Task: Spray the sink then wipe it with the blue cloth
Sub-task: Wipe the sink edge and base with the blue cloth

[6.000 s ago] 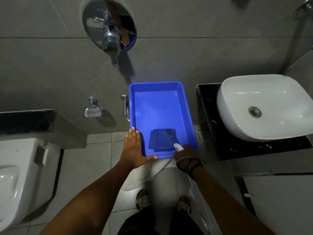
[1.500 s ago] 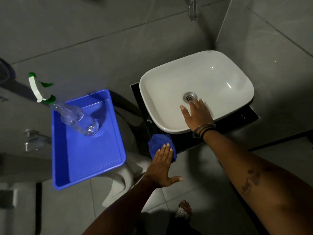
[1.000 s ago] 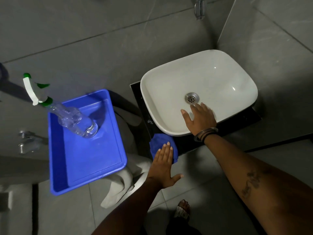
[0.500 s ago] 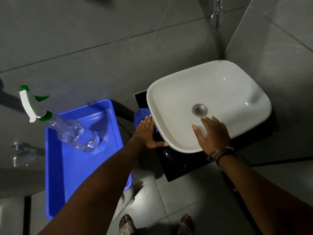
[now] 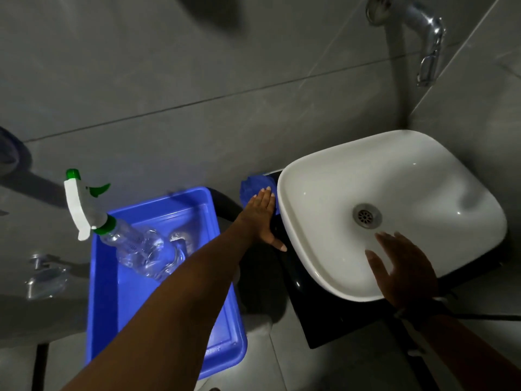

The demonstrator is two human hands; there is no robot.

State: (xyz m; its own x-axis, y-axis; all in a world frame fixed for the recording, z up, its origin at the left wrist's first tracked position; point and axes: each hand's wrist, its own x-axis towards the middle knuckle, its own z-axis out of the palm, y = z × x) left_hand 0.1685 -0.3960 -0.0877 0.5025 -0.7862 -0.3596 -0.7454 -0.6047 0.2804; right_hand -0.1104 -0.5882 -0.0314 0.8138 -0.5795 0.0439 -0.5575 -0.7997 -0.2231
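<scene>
The white sink sits on a black counter, its drain near the middle. My left hand lies flat on the blue cloth, pressing it on the counter against the sink's left outer wall, fingers spread. Most of the cloth is hidden under the hand. My right hand rests flat and open on the sink's near inner wall, below the drain. A clear spray bottle with a white and green trigger head stands tilted in the blue tray.
A chrome tap juts from the grey tiled wall above the sink. Chrome wall fittings sit at the left edge. The tray lies left of the counter, under my left forearm.
My left hand has slid the blue cloth along the counter from the front of the sink up its left side toward the wall. My right hand has stayed inside the basin.
</scene>
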